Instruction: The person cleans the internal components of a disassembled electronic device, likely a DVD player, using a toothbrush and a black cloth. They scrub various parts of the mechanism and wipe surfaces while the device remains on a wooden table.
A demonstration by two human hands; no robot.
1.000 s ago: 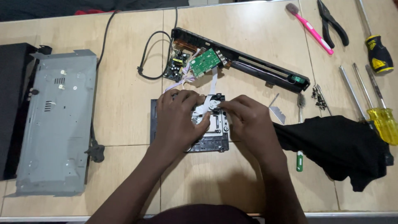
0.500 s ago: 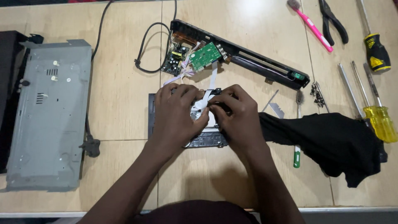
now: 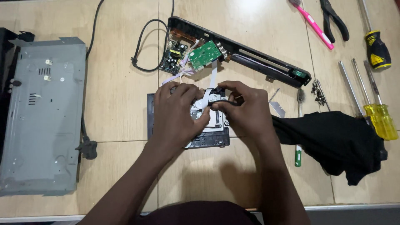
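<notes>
Under both hands, black disc drive.

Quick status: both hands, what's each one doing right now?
Left hand: curled, pressing down on the disc drive unit.
Right hand: fingers pinched on a small black part at the drive's top.

- The left hand covers most of the black drive unit; what lies beneath the palm is hidden.
- The right hand hides its own fingertips' hold.
- The pink toothbrush, pliers and black case are cut off by the frame edges.
- The black cloth hides the screwdriver tips.
- The small screws are too small to count.
</notes>
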